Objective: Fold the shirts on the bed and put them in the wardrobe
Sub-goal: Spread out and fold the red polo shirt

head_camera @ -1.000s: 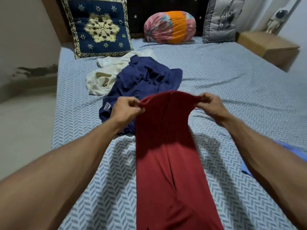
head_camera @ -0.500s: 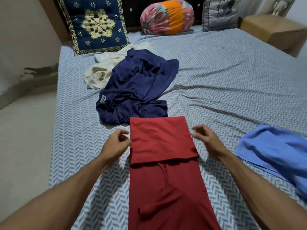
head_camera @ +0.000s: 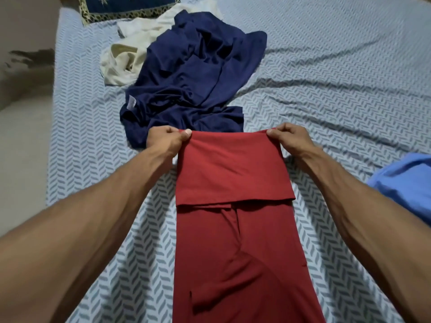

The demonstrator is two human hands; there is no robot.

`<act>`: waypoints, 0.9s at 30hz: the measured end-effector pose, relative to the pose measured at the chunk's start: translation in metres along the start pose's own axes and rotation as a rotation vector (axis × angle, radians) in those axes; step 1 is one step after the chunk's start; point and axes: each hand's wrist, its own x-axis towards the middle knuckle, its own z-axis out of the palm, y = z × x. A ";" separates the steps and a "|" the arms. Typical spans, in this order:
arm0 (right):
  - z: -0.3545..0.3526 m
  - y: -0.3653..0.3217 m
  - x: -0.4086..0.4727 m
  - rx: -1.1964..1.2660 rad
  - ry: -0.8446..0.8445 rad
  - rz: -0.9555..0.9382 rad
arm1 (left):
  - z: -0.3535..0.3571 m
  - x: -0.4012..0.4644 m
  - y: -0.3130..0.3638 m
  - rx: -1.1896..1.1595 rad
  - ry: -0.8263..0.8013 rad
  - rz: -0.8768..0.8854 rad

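On the bed [head_camera: 349,94], left hand [head_camera: 166,141] and right hand [head_camera: 289,138] pinch the half-folded red shirt [head_camera: 233,229] by its far fold, fingers clamped; beyond it the navy shirt [head_camera: 193,73] and cream shirt [head_camera: 123,59] lie unfolded, nothing in the wardrobe yet.

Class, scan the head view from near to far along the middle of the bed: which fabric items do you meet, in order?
red shirt → navy shirt → cream shirt → patterned cushion
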 end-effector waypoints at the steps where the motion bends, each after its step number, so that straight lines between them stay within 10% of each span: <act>1: 0.000 0.002 0.001 -0.025 0.017 -0.009 | 0.001 0.002 -0.003 0.057 0.018 0.019; 10: -0.007 -0.037 -0.033 -0.044 -0.109 0.020 | -0.022 -0.028 0.025 0.051 -0.105 0.018; 27: -0.104 -0.042 -0.309 -0.534 -0.153 -0.466 | -0.143 -0.270 -0.015 0.572 -0.373 0.667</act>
